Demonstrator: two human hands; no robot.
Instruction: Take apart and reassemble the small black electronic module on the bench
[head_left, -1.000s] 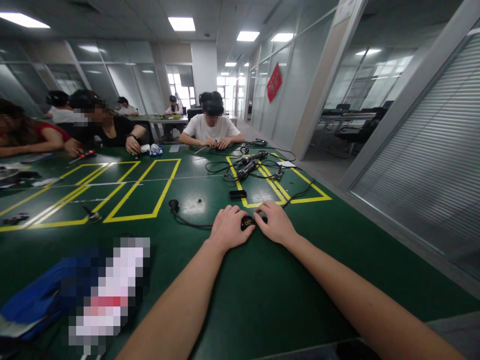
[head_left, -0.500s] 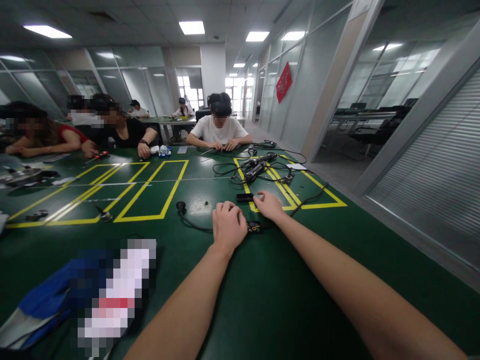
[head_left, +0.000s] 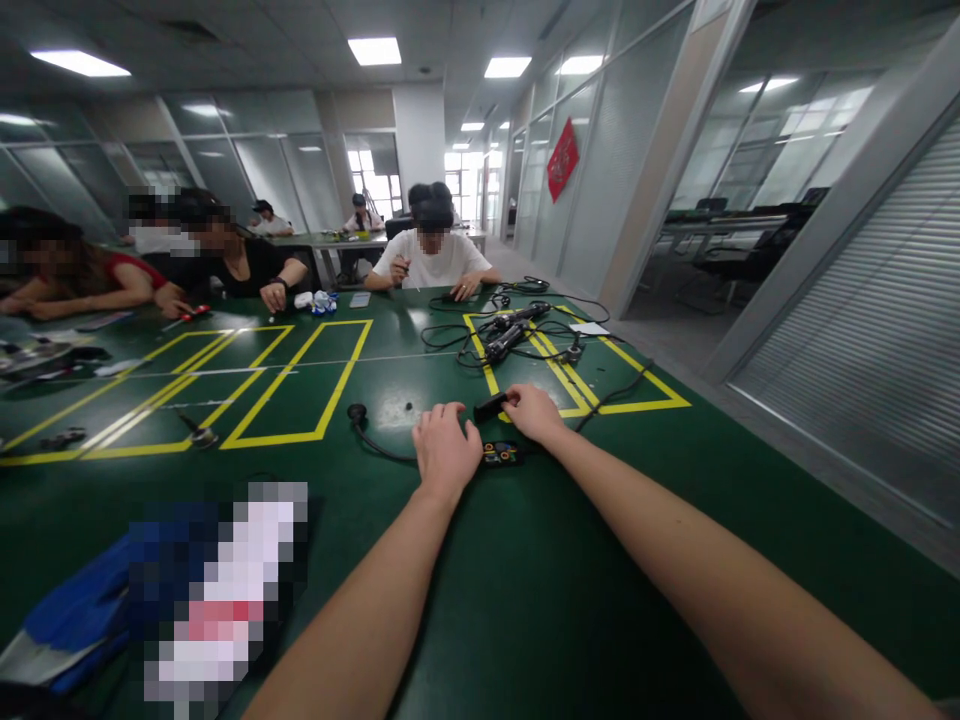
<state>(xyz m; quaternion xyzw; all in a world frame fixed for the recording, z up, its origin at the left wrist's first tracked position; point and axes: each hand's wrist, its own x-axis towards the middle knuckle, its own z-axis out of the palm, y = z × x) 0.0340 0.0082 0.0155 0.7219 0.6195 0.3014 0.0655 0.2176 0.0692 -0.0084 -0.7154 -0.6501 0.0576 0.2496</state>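
Note:
My right hand (head_left: 534, 412) pinches one end of a black plastic cover (head_left: 490, 406) and holds it tilted just above the table. Below it lies a small dark case with exposed circuit parts (head_left: 501, 454), connected to a black cable. My left hand (head_left: 448, 448) rests palm down at the left end of this case. Its thumb stands apart from the fingers, and what lies under the palm is hidden. From beneath that hand the cable runs left to a black power plug (head_left: 358, 412).
Black cables and dark cylindrical tools (head_left: 510, 338) lie beyond my right hand, inside yellow tape markings. A blue bag (head_left: 82, 600) is at the near left. A small metal-based part (head_left: 201, 434) sits farther left. Several people work across the green table (head_left: 570, 590).
The black cover is now raised and tilted in my right hand. My left hand has shifted slightly left, showing more of the circuit parts. The person opposite has lifted one hand.

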